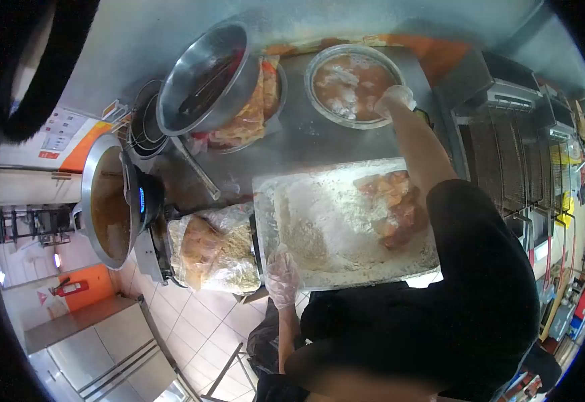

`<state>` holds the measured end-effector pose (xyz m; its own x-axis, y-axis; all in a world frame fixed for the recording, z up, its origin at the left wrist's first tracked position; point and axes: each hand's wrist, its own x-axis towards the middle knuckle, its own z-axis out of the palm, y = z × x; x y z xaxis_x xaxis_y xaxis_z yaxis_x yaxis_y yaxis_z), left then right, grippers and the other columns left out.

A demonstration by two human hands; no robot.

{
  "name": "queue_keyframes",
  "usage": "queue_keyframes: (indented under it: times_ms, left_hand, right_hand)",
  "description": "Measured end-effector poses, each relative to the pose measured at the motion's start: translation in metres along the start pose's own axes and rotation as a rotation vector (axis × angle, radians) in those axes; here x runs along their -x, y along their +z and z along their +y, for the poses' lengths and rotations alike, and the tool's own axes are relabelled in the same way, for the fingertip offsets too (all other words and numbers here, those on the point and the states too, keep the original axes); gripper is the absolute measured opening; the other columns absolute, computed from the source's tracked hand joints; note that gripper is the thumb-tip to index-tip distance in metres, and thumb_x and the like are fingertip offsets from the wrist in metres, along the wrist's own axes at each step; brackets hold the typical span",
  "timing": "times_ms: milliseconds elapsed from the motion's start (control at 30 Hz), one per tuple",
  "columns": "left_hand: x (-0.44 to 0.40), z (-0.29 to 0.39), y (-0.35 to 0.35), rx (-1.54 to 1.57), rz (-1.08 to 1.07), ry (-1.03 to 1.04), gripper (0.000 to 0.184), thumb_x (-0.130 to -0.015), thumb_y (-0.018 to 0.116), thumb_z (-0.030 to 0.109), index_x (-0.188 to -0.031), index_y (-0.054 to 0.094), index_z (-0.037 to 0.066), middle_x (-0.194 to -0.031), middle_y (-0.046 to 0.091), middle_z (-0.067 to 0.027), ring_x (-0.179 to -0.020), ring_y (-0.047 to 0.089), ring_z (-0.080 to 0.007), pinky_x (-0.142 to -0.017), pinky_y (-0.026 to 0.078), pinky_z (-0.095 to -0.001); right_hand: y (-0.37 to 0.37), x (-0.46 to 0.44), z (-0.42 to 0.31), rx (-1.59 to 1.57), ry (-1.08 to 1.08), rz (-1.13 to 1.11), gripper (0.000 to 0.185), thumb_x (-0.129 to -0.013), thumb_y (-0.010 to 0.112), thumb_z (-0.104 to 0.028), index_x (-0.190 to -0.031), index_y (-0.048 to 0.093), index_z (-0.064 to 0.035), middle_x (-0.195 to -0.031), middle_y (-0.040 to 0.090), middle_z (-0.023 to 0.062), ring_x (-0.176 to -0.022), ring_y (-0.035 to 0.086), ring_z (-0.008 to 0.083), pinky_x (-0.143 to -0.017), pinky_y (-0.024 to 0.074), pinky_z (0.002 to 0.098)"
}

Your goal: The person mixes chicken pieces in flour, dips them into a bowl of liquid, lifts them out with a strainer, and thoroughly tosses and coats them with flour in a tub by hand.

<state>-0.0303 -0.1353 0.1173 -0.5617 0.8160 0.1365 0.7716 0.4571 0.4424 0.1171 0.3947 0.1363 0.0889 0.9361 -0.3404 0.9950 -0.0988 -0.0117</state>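
My right hand (395, 100), in a clear plastic glove, is at the right rim of a round metal bowl (316, 107). Its fingers are closed at that rim. Cloudy orange-brown liquid (363, 75) fills the bowl, with pale white-coated pieces (341, 94) in it. My left hand (283, 278), also gloved, is closed at the front left corner of a large shallow tray (346, 278); its fingertips are partly hidden. White flour (326, 214) covers much of the tray. Reddish-orange marinated meat pieces (396, 211) lie at its right side.
Left of the tray stands a plastic-lined container (215, 248) of crumbs and pale meat. A wok (108, 208) of brown liquid sits beside a blue flame (142, 199). A large metal bowl (202, 77) leans at the back. Fryer baskets (507, 161) line the right.
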Motion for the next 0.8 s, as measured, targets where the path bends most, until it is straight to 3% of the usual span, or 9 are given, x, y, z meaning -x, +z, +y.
queue_keyframes:
  times_ms: [100,267,400,533,600,667,733,800]
  left_hand:
    - [0.005,0.005,0.0,0.139,0.011,-0.212,0.025,-0.086,0.063,0.019,-0.108,0.065,0.008,-0.104,0.064,-0.0211,-0.092,0.063,-0.0392,-0.077,0.053,-0.0449]
    - [0.011,-0.008,0.006,0.144,0.021,-0.117,0.025,-0.085,0.063,0.018,-0.108,0.065,0.006,-0.104,0.065,-0.0207,-0.089,0.063,-0.0397,-0.075,0.052,-0.0478]
    - [0.017,-0.012,0.009,0.151,0.111,-0.023,0.025,-0.086,0.062,0.017,-0.107,0.064,0.005,-0.102,0.065,-0.0196,-0.088,0.062,-0.0388,-0.074,0.051,-0.0476]
    - [-0.003,0.011,-0.013,0.172,0.039,-0.076,0.026,-0.086,0.061,0.016,-0.109,0.062,0.005,-0.104,0.064,-0.0178,-0.091,0.062,-0.0371,-0.077,0.051,-0.0458]
    - [-0.002,0.011,-0.013,0.236,0.05,-0.127,0.026,-0.086,0.06,0.016,-0.109,0.062,0.005,-0.105,0.064,-0.0173,-0.093,0.062,-0.0364,-0.079,0.051,-0.0451]
    - [0.003,0.003,-0.008,0.271,0.013,-0.149,0.025,-0.087,0.058,0.016,-0.109,0.062,0.005,-0.105,0.064,-0.0174,-0.094,0.062,-0.0365,-0.082,0.05,-0.0447]
    - [0.004,0.002,-0.005,0.272,0.001,-0.152,0.026,-0.088,0.057,0.017,-0.111,0.062,0.005,-0.106,0.064,-0.0173,-0.096,0.062,-0.0353,-0.083,0.05,-0.0425]
    - [0.004,0.002,-0.008,0.229,0.01,-0.139,0.027,-0.089,0.057,0.019,-0.113,0.062,0.006,-0.109,0.063,-0.0168,-0.097,0.062,-0.0329,-0.084,0.049,-0.0385]
  right_hand:
    - [0.026,-0.033,-0.002,-0.224,0.094,-0.001,0.072,-0.071,0.077,-0.049,-0.126,0.057,-0.0072,-0.127,0.06,0.0085,-0.117,0.058,0.0216,-0.093,0.0499,0.0315]
    - [0.009,-0.02,-0.006,-0.037,0.045,-0.009,0.082,-0.064,0.081,-0.056,-0.125,0.058,-0.0053,-0.125,0.061,0.0089,-0.116,0.059,0.0213,-0.093,0.0502,0.0301]
    - [0.009,-0.033,-0.006,0.072,-0.013,0.032,0.078,-0.068,0.078,-0.055,-0.126,0.058,-0.0071,-0.125,0.061,0.009,-0.116,0.059,0.0214,-0.095,0.0492,0.0302]
    - [-0.037,0.0,-0.018,0.116,-0.034,0.054,0.06,-0.084,0.057,-0.05,-0.123,0.061,-0.0052,-0.127,0.06,0.0138,-0.116,0.058,0.0284,-0.096,0.0468,0.0345]
    - [-0.039,-0.009,-0.012,0.081,-0.079,0.022,0.055,-0.086,0.056,-0.048,-0.122,0.062,-0.0062,-0.126,0.06,0.0137,-0.115,0.059,0.0284,-0.096,0.0466,0.0341]
    - [-0.028,-0.023,-0.018,0.564,-0.181,-0.402,0.063,-0.081,0.061,-0.053,-0.127,0.058,-0.0099,-0.13,0.058,0.0071,-0.12,0.055,0.0242,-0.099,0.0454,0.034]
    - [-0.018,-0.029,-0.019,0.682,-0.2,-0.494,0.065,-0.08,0.063,-0.052,-0.13,0.056,-0.0119,-0.132,0.057,0.0051,-0.121,0.055,0.0231,-0.099,0.0461,0.0344]
    - [-0.006,-0.029,-0.009,0.428,-0.156,-0.263,0.06,-0.081,0.062,-0.043,-0.132,0.055,-0.0121,-0.133,0.056,0.0077,-0.119,0.057,0.0251,-0.095,0.0488,0.0353]
